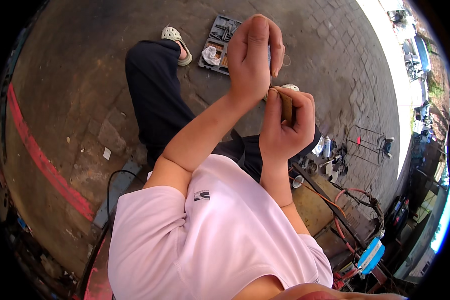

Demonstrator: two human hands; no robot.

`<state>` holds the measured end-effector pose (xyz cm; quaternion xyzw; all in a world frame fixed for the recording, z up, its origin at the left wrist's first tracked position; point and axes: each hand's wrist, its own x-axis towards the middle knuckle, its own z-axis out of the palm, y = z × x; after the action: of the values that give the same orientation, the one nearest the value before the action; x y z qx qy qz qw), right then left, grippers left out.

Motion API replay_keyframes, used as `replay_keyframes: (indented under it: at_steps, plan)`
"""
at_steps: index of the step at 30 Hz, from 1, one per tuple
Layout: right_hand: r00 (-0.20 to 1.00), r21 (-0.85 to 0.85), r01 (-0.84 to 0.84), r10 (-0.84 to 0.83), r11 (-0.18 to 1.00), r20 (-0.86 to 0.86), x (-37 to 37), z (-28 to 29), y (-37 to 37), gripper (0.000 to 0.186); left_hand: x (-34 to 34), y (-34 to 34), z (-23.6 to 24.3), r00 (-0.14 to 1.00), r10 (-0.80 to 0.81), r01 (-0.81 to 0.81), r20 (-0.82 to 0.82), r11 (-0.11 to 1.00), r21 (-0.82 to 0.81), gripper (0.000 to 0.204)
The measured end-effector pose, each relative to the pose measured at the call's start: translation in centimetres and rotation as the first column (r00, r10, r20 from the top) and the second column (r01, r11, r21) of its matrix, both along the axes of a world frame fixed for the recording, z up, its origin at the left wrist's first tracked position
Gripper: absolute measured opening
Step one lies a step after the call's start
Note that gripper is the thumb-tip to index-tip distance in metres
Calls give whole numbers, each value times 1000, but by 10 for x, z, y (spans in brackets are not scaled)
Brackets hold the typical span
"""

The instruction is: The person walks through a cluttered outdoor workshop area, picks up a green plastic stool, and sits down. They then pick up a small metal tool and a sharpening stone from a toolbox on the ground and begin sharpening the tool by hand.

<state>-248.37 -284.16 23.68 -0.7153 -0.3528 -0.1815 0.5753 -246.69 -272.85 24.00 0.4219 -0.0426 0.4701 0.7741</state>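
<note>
My left hand (254,57) is raised in front of me with its fingers curled in and its thumb lying along the top. A sliver of something greyish shows at its fingers, mostly hidden, so I cannot make out what it is. Just below and to the right, my right hand (291,122) pinches a small flat brown piece (286,106) with a rough-looking surface between thumb and fingers. The piece's upper end meets the left hand's lower edge, or nearly so. A thin loop of thread or wire (287,60) sticks out beside the left fingers.
Beyond my left hand, an open grey tool case (203,64) holds small tools and a crumpled white wad (211,55). A spray can (327,146) and metal parts (338,162) lie right, near a wire rack (367,145). Cables (342,212) run at lower right.
</note>
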Motion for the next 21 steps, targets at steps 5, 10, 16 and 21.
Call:
replay_keyframes:
  at_steps: [5,10,16,21]
  plan:
    - [999,4,-20,20,1000,34,0,-3,-3,15,-3,-1,0,1000,-17,17,-14,1000,-9,40]
    - [1000,11,11,-11,1000,3,1,2,2,15,-1,-1,5,998,-64,64,2,995,-74,42]
    - [999,-13,-40,40,999,-23,0,-7,1,16,-2,1,10,999,-35,35,-8,999,-32,42]
    - [989,64,-97,103,993,-108,-1,-1,-2,15,-2,10,14,992,-86,91,96,995,-50,42]
